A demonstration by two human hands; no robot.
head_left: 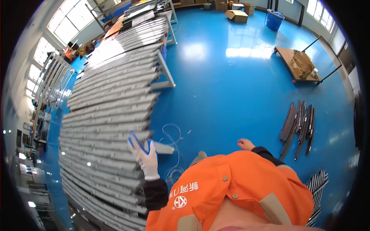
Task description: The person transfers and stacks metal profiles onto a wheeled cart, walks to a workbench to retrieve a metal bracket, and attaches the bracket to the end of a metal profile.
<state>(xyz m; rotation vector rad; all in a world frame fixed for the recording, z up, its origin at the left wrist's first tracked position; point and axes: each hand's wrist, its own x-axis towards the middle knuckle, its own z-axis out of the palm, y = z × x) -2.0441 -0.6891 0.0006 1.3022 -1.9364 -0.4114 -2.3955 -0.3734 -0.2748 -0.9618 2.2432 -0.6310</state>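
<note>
My left hand (pixel 145 157) wears a white glove with blue fingertips. Its fingers are spread at the right-hand ends of a long row of grey metal profiles (pixel 108 129), and nothing shows in its grip. Whether the fingertips touch a profile or hover just above, I cannot tell. The profiles lie side by side on a support with pale legs (pixel 166 73). My right hand (pixel 246 144) is bare and hangs out in front of the orange jacket (pixel 250 173), over the blue floor. Its fingers are curled in, with no object visible in them.
Loose clear strapping (pixel 175 154) lies on the floor by the support. Dark strips (pixel 298 125) and striped bars (pixel 318 192) lie to the right. Farther off stand a flat trolley (pixel 296 63), a blue bin (pixel 274 20) and cardboard boxes (pixel 236 16). White racks (pixel 54 81) stand left.
</note>
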